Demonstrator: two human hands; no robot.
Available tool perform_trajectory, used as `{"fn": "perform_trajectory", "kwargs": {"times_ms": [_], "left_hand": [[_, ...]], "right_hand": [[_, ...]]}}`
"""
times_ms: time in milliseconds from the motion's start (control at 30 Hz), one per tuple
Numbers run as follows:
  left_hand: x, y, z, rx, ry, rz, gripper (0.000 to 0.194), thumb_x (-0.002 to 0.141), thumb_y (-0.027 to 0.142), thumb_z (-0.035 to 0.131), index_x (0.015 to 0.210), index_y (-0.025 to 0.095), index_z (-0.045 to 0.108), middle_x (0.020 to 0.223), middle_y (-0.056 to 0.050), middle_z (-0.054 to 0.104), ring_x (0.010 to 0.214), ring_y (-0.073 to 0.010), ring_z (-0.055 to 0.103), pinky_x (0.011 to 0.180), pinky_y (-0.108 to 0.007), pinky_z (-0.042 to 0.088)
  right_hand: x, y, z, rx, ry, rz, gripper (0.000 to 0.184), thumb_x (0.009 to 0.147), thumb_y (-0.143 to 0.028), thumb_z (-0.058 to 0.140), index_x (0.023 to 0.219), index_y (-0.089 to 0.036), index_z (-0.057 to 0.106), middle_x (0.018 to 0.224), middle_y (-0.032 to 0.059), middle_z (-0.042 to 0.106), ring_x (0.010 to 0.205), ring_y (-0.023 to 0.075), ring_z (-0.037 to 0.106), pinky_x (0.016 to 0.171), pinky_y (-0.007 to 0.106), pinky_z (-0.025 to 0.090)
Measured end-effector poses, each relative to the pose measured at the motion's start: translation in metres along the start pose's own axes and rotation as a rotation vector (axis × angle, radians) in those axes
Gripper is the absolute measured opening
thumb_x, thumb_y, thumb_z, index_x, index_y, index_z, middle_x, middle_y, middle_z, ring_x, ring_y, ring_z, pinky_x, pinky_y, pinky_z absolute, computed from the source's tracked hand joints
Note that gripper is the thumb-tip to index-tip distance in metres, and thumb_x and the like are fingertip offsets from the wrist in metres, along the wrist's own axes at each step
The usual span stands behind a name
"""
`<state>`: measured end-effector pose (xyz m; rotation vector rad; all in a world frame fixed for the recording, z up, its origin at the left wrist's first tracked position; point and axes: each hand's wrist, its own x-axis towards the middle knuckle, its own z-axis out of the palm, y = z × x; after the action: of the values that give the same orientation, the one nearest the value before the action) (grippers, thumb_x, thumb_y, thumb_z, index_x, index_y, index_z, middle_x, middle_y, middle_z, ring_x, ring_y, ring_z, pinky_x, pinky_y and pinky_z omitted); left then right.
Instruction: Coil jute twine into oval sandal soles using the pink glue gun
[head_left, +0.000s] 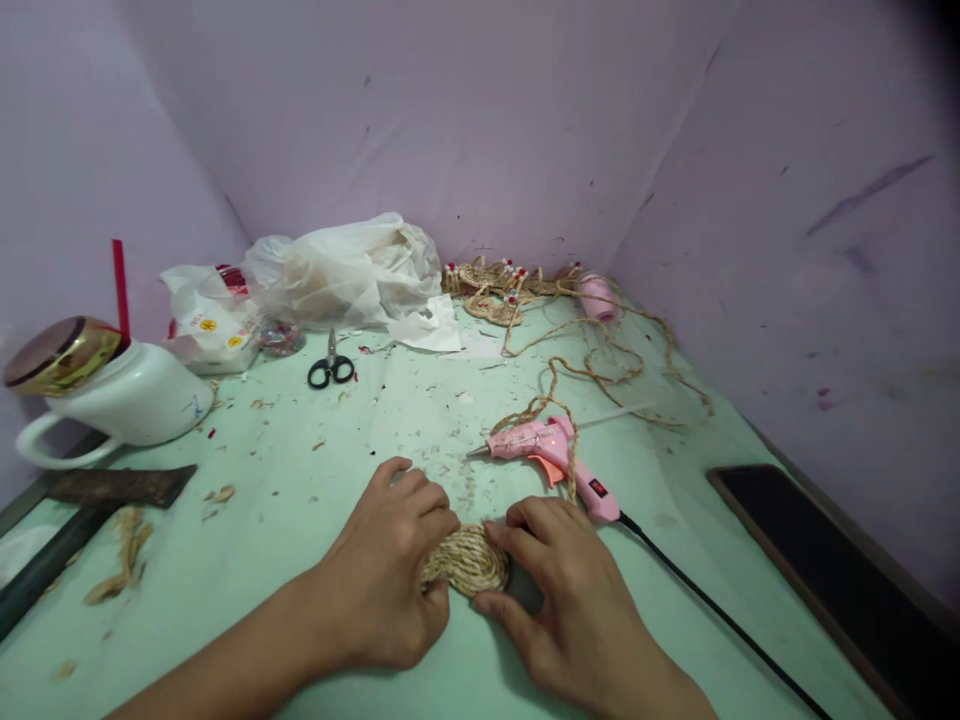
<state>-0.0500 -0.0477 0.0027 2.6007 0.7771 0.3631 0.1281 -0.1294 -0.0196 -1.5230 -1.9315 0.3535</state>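
Between my hands, low on the green table, is a flat coiled piece of straw rope (471, 560). My left hand (401, 565) is closed on its left end, thumb below and fingers above. From the right, my right hand (559, 595) pinches the rounded end between thumb and fingers. Part of the coil is hidden under my left fingers. Just beyond my right hand lies a pink glue gun (551, 450), nozzle pointing left, with a strand of loose rope (574, 365) crossing over it.
Small scissors (331, 365) lie further back. On the left are a white mug (139, 395) and a hammer (112, 490). A plastic bag (360, 265) and finished rope pieces (495, 305) sit by the wall. At right, a dark phone (810, 560) and the black cord (712, 610).
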Motion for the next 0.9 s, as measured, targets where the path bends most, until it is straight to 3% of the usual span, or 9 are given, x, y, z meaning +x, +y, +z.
{"fn": "perform_trajectory", "kwargs": {"times_ms": [167, 700, 833, 900], "left_hand": [[-0.0004, -0.0026, -0.0001, -0.046, -0.013, -0.049, 0.028, 0.059, 0.013, 0.056, 0.085, 0.019, 0.060, 0.082, -0.002, 0.055, 0.082, -0.0202, 0.049, 0.089, -0.044, 0.035], [-0.0025, 0.0005, 0.0001, 0.058, -0.001, 0.002, 0.018, 0.061, 0.019, 0.056, 0.078, 0.019, 0.061, 0.077, -0.002, 0.054, 0.079, -0.0203, 0.050, 0.101, -0.049, 0.025], [-0.0015, -0.0005, 0.0008, 0.004, 0.006, -0.010, 0.017, 0.059, 0.016, 0.057, 0.075, 0.018, 0.059, 0.077, -0.002, 0.052, 0.077, -0.0190, 0.049, 0.099, -0.047, 0.029], [-0.0011, -0.0011, 0.0010, -0.007, 0.015, -0.008, 0.018, 0.059, 0.016, 0.057, 0.076, 0.019, 0.060, 0.077, -0.002, 0.051, 0.077, -0.0189, 0.049, 0.098, -0.046, 0.030]], "right_hand": [[-0.0009, 0.0001, 0.0015, -0.003, 0.028, 0.004, 0.029, 0.074, -0.027, 0.069, 0.100, -0.016, 0.063, 0.087, 0.0078, 0.055, 0.078, 0.0236, 0.048, 0.068, 0.040, 0.039], [-0.0015, -0.0008, 0.0035, -0.026, 0.033, -0.004, 0.029, 0.071, -0.024, 0.070, 0.097, -0.015, 0.063, 0.086, 0.0083, 0.055, 0.078, 0.0243, 0.049, 0.067, 0.042, 0.042], [-0.0045, -0.0015, 0.0022, -0.061, 0.049, -0.011, 0.049, 0.073, -0.021, 0.067, 0.118, -0.013, 0.051, 0.103, 0.0129, 0.054, 0.090, 0.0275, 0.050, 0.075, 0.046, 0.045], [-0.0061, -0.0037, 0.0012, -0.046, 0.041, -0.053, 0.049, 0.075, -0.020, 0.064, 0.120, -0.013, 0.048, 0.111, 0.0153, 0.051, 0.095, 0.0279, 0.049, 0.075, 0.044, 0.046]]}}
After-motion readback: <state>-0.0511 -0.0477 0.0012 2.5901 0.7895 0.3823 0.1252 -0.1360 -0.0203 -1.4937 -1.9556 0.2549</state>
